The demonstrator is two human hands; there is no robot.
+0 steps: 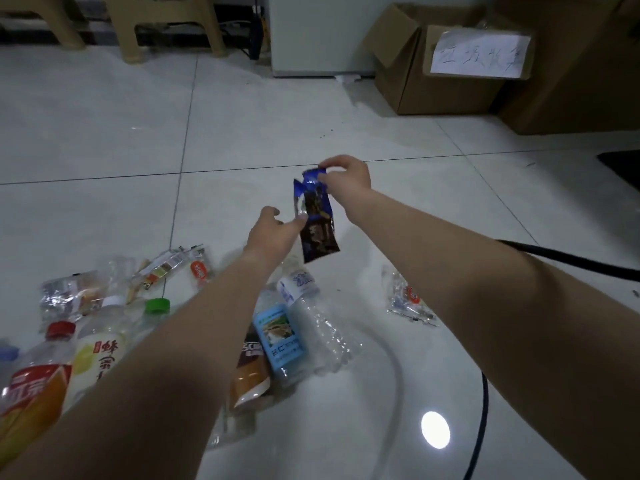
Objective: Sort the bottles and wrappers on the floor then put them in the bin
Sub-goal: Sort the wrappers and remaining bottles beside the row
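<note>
A dark blue and brown wrapper (317, 220) hangs above the floor between both hands. My right hand (349, 176) pinches its top edge. My left hand (277, 230) touches its left side with thumb and fingers. Below lie plastic bottles: a clear one with a blue-white label (304, 296), one with a light blue label (280, 336), an orange-labelled one with a red cap (38, 379), a pale one (100, 348) and a green-capped one (156, 308). Clear wrappers (74, 292) lie at the left, another (407, 301) at the right. A brown sachet (251, 372) lies under my left arm.
An open cardboard box (450, 64) with a handwritten paper label stands at the back right, beside a larger box (588, 64). Beige plastic stool legs (166, 26) stand at the back left. A black cable (481, 420) runs across the tiles at the right.
</note>
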